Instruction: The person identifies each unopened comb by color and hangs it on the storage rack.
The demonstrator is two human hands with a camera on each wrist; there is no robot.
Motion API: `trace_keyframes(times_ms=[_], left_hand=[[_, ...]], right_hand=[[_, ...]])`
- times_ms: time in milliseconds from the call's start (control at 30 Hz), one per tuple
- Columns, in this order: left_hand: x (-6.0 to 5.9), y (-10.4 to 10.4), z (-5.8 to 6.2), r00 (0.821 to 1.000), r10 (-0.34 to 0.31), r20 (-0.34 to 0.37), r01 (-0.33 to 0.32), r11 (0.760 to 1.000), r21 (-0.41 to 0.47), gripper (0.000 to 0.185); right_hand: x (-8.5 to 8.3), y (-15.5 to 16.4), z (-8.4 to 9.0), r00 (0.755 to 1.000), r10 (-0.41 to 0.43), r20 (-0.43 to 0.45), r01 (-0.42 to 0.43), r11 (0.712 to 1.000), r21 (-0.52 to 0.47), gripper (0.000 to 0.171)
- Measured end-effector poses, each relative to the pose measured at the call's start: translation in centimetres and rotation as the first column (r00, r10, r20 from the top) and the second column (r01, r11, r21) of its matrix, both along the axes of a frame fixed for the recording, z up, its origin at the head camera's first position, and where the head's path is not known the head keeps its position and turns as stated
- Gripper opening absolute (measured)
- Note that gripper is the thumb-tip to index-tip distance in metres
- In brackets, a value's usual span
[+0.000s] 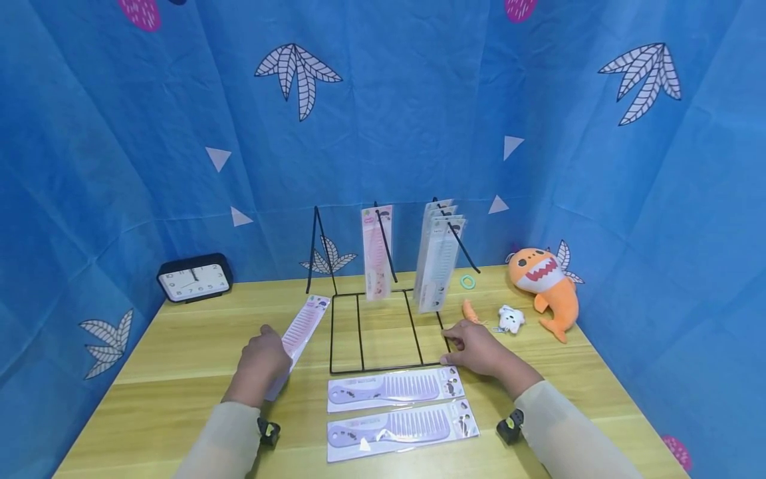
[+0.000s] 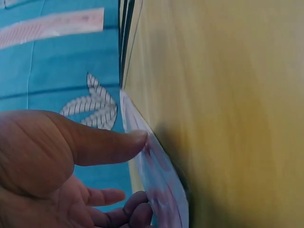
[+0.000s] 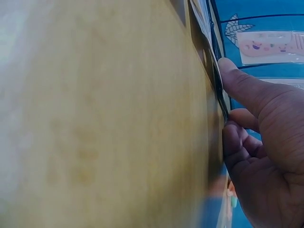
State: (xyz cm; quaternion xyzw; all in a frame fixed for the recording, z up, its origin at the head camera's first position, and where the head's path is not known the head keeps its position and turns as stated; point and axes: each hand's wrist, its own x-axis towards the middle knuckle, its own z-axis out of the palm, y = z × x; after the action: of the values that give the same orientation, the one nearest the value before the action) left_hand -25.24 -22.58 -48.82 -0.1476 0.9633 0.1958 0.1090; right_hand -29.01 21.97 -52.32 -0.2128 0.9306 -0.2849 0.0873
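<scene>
Pink plastic comb in a clear flat packet (image 1: pixel 302 327) lies on the table just left of the black wire display rack (image 1: pixel 383 332), long edge angled toward the rack's left post. Left hand (image 1: pixel 261 364) grips its near end: in the left wrist view the thumb (image 2: pixel 109 142) presses on top of the glossy film and curled fingers sit beneath, pinching the packet w/ its edge lifted a bit off the wood.

Right hand (image 1: pixel 479 349) is at the rack's front right corner; in the right wrist view the thumb and bent fingers (image 3: pixel 237 137) close round the thin wire of the base frame.

Rack: thin rod base w/ cross bars, slanted hooks at the back. One hook carries a hanging pink comb packet (image 1: pixel 377 251), another a stack of pale comb packets (image 1: pixel 438 256).

Just in front of the rack, between the forearms, two lilac wide-tooth combs in clear packets (image 1: pixel 395 387) lie flat, one behind the other.

Table (image 1: pixel 179 372) is pale yellow wood grain, smooth. Black rounded clock w/ white face (image 1: pixel 194 278) at far left; plush orange shark (image 1: pixel 547 286), small white plush (image 1: pixel 511 318) and green ring (image 1: pixel 467 282) at far right. Blue leaf-print cloth (image 1: pixel 383 120) behind.
</scene>
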Motion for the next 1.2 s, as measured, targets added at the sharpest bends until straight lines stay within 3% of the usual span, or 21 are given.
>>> trace_keyframes(times_ms=[200, 433, 600, 833, 933, 1033, 1200], left_hand=[[-0.1, -1.8, 0.4, 0.998, 0.015, 0.061, -0.015, 1.000, 0.000, 0.081], [-0.2, -2.5, 0.3, 0.996, 0.043, 0.082, -0.049, 0.996, 0.078, 0.065], [0.1, -3.4, 0.4, 0.997, 0.004, 0.072, -0.010, 0.996, 0.086, 0.070], [0.6, -4.8, 0.8, 0.998, 0.014, 0.056, -0.024, 0.982, 0.186, 0.035], [0.6, -5.3, 1.0, 0.999, -0.003, 0.044, -0.007, 0.977, 0.211, 0.029], [0.6, -5.7, 1.0, 1.000, -0.020, 0.014, 0.015, 0.960, 0.279, 0.031], [1.1, -6.1, 1.5, 0.998, -0.007, -0.058, 0.032, 0.894, 0.446, 0.030]], right_hand=[[0.0, -0.2, 0.2, 1.000, 0.001, -0.011, -0.001, 1.000, 0.011, 0.067], [0.2, -0.1, 0.1, 1.000, -0.004, 0.021, 0.004, 1.000, -0.013, 0.067], [0.1, -0.1, 0.0, 1.000, -0.005, 0.014, 0.005, 1.000, 0.001, 0.067], [0.0, -0.1, 0.1, 1.000, 0.006, -0.002, -0.006, 1.000, 0.016, 0.067], [0.0, -0.1, 0.2, 1.000, 0.007, -0.014, -0.007, 1.000, 0.018, 0.067], [0.1, -0.1, 0.2, 1.000, 0.011, -0.027, -0.010, 1.000, 0.020, 0.067], [0.2, -0.1, 0.3, 1.000, 0.012, -0.009, -0.012, 1.000, 0.004, 0.066]])
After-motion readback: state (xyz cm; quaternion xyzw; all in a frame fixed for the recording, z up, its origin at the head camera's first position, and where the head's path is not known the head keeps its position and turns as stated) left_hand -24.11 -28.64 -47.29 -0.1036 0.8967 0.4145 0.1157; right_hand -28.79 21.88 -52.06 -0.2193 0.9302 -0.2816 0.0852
